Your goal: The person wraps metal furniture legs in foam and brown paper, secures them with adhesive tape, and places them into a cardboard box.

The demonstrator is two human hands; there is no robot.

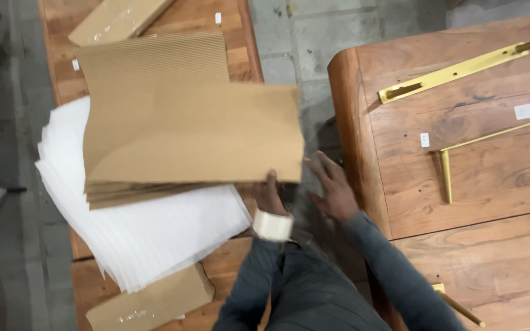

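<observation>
Left hand [269,195] gripping ribbed cardboard sheet [194,132], foam sheets [154,233] beneath

Brown corrugated cardboard sheet [197,132] — lifted, curling — above foam stack.

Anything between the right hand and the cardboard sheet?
Nothing: head view shows only bare concrete floor between right hand and cardboard sheet.

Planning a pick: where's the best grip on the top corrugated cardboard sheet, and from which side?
Grip the corrugated cardboard sheet at its near right edge, coming from the person's side. That corner overhangs the stack of white foam sheets, so fingers can pinch above and below. The left hand already holds there; the right hand hovers open beside it.
</observation>
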